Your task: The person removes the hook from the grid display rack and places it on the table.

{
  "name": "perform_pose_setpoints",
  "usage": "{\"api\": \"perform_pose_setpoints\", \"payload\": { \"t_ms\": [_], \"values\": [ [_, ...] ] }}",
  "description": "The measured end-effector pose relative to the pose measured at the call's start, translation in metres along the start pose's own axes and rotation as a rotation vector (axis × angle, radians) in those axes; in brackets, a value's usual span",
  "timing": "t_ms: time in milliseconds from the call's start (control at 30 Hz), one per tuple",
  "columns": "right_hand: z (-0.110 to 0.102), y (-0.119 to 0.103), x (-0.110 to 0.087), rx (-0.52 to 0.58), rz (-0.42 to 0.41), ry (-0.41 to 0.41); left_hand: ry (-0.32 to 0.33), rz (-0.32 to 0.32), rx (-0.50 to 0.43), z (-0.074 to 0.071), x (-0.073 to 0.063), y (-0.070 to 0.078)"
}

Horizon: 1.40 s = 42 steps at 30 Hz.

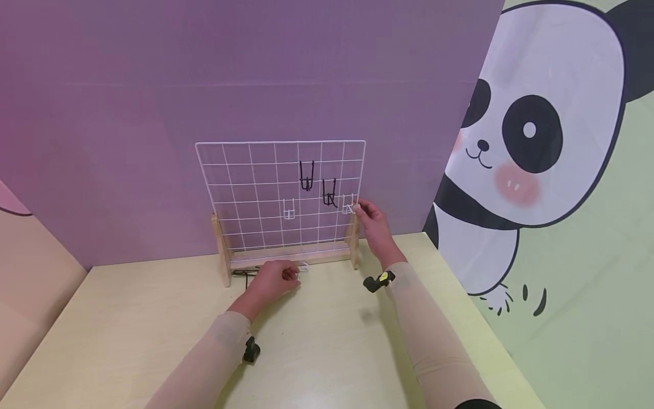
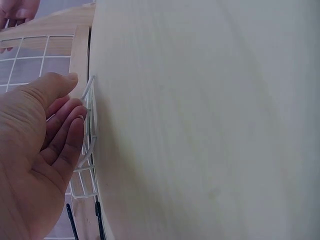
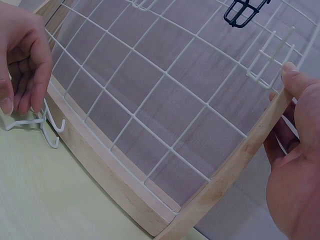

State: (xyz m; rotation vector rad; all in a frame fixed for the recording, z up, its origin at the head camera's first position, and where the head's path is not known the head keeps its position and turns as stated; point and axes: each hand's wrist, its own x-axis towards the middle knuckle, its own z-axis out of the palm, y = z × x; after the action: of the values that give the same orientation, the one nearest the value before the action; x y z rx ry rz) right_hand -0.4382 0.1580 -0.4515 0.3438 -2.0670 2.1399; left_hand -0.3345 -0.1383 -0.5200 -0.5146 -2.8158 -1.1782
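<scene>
A white wire grid (image 1: 281,142) stands upright in a wooden base (image 1: 286,254). At its right edge my right hand (image 1: 375,227) pinches a white wire hook (image 1: 348,210), the thumb in front and the fingers behind the edge in the right wrist view. My left hand (image 1: 271,279) is low before the base, beside loose white hooks (image 2: 93,137) on the table. Its thumb stands apart from its loosely bent fingers, and the fingertips overlap one white hook (image 3: 42,121) in the right wrist view.
Two black hooks (image 1: 307,183) and another white hook (image 1: 289,213) hang on the grid. Several black hooks (image 1: 245,272) lie by the base, partly behind my left hand. A purple wall (image 1: 128,170) rises behind the pale wooden table (image 1: 128,329).
</scene>
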Motion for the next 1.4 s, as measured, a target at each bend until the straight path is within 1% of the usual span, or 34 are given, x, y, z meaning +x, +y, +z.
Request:
{"api": "perform_pose_setpoints", "payload": {
  "t_ms": [167, 433, 700, 900, 1067, 1133, 1233, 1400],
  "values": [
    [0.001, -0.002, -0.001, -0.014, -0.001, -0.001, 0.004, -0.004, -0.028, -0.001, 0.001, 0.000],
    [0.000, 0.001, 0.000, -0.015, -0.010, -0.004, 0.062, 0.006, -0.033, -0.008, 0.000, 0.005],
    [0.000, 0.000, 0.001, -0.011, -0.009, -0.004, 0.095, 0.025, -0.042, -0.014, 0.001, 0.008],
    [0.000, -0.001, -0.001, -0.022, -0.014, -0.006, 0.125, -0.006, -0.069, -0.021, 0.003, 0.011],
    [0.000, -0.002, -0.001, -0.012, -0.010, -0.008, 0.181, -0.049, -0.088, -0.029, 0.005, 0.021],
    [0.000, -0.001, -0.001, -0.005, -0.014, -0.006, 0.217, -0.058, -0.109, -0.033, 0.007, 0.026],
    [0.000, -0.001, 0.000, -0.006, -0.016, -0.007, 0.291, -0.051, -0.155, -0.037, 0.010, 0.032],
    [0.000, -0.001, -0.001, -0.005, -0.012, -0.009, 0.423, -0.029, -0.271, -0.044, 0.014, 0.042]
  ]
}}
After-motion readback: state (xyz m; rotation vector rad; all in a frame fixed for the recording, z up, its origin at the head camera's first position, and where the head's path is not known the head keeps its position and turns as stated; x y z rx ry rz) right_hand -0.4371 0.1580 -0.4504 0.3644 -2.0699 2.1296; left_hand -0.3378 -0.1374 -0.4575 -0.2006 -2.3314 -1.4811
